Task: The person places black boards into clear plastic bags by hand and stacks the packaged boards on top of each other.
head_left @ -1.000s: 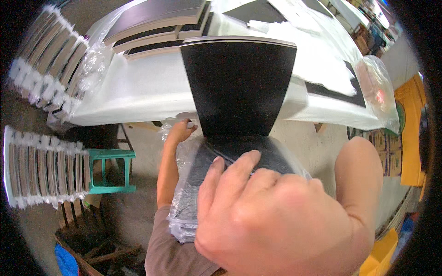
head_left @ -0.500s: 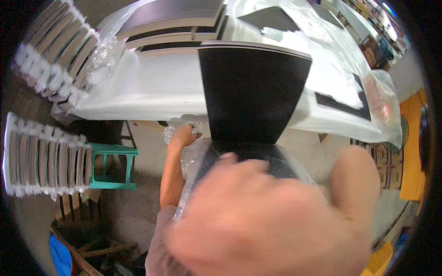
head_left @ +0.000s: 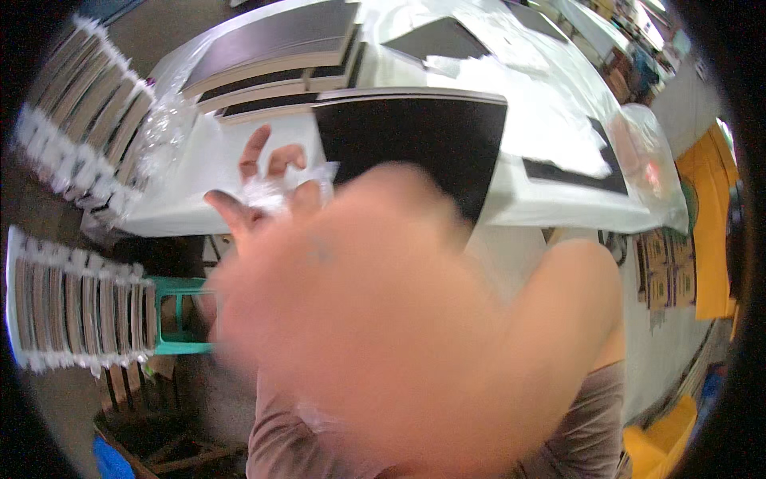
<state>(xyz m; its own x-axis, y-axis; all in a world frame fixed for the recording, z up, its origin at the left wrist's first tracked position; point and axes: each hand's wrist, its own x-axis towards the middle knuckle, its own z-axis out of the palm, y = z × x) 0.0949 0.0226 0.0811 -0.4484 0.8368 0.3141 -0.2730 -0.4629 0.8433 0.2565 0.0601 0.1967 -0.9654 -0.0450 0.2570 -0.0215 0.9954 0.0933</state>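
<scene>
My right hand (head_left: 359, 295) is large, close and smeared by motion, so its fingers cannot be made out. Beyond it my left hand (head_left: 267, 172) is over the front edge of the white-covered table (head_left: 179, 211), palm side showing. Its fingers are partly bent and spread, with crumpled clear plastic film (head_left: 267, 195) caught among them. A black rectangular panel (head_left: 383, 132) with a pale top edge stands at the table's front, just right of the left hand. My right hand hides its lower part.
Stacked dark boards (head_left: 271, 48) lie at the table's back left; a dark sheet (head_left: 439, 38) lies further right. Bundles of wrapped panels (head_left: 80, 307) stand at the left beside a green stool (head_left: 179, 351). Cartons (head_left: 666, 267) are stacked at the right.
My left hand has risen from below the table edge to above it, bringing plastic film up and turning palm-side up. My right hand has moved up and left, covering more of the panel. The view has shifted.
</scene>
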